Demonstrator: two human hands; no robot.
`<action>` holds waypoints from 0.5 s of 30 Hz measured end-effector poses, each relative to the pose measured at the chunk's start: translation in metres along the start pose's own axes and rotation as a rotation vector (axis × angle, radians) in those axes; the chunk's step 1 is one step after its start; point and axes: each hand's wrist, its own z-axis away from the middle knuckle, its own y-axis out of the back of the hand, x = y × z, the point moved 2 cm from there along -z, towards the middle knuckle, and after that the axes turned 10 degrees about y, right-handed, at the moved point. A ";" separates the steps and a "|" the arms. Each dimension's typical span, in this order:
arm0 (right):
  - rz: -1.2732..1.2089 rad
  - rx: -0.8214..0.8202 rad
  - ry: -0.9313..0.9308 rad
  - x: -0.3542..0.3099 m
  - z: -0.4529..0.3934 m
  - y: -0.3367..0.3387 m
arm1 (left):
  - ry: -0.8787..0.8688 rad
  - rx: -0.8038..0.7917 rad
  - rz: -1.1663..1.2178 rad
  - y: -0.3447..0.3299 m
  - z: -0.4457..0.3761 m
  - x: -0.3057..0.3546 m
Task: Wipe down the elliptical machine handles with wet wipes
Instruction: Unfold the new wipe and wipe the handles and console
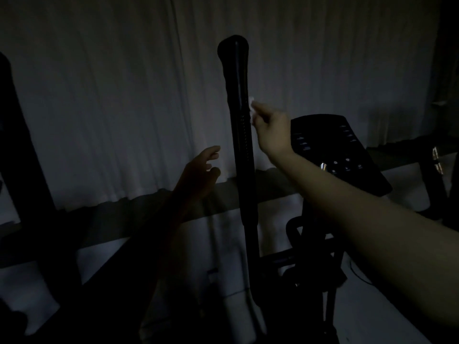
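Handle [240,135] stands near-upright at frame centre, knob end up. Right hand [272,131] pinches a white wipe [252,108] against its right side. Left hand [200,173] hovers lower left, fingers loose, holding nothing.

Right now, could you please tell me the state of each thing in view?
Handle: upright, wipe against its right side.
Wipe: bunched, pinched in right hand.
Right hand: holds wipe at handle.
Left hand: open, off the handle.
Console: dark, untouched.
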 end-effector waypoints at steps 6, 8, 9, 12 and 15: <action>0.124 -0.151 -0.110 0.057 0.141 0.007 | 0.059 -0.038 0.006 -0.008 0.005 -0.009; 0.082 -0.198 -0.164 0.060 0.144 0.012 | 0.057 -0.037 0.000 -0.013 0.006 -0.008; 0.083 -0.190 -0.160 0.058 0.131 0.014 | 0.056 -0.042 0.004 -0.015 0.006 -0.008; -0.018 -0.063 -0.125 0.030 0.064 0.016 | 0.048 -0.083 0.019 -0.016 0.004 -0.006; -0.103 0.010 -0.123 0.009 0.024 0.008 | 0.020 -0.065 -0.012 -0.013 0.004 -0.008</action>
